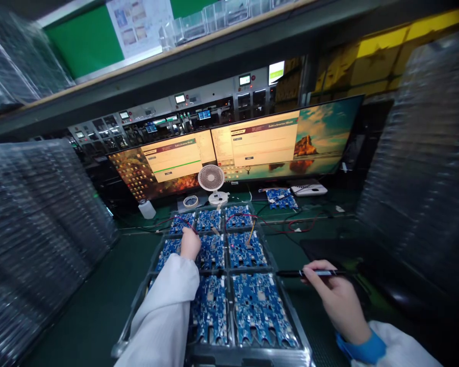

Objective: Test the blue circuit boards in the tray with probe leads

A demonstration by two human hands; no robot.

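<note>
Blue, component-covered rectangular circuit boards [260, 300] look light, stiff, fragile — best held by edges; right hand [336, 295] pinches a slim black pen [295, 273]; left hand's [190, 244] fingers — cannot tell

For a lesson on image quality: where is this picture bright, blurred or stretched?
Head view: the monitors glow against dim surroundings; head view: the left tray stack and right tray stack look smeared and stretched toward the frame edges; head view: the circuit boards, right hand and pen look clearer.
</note>
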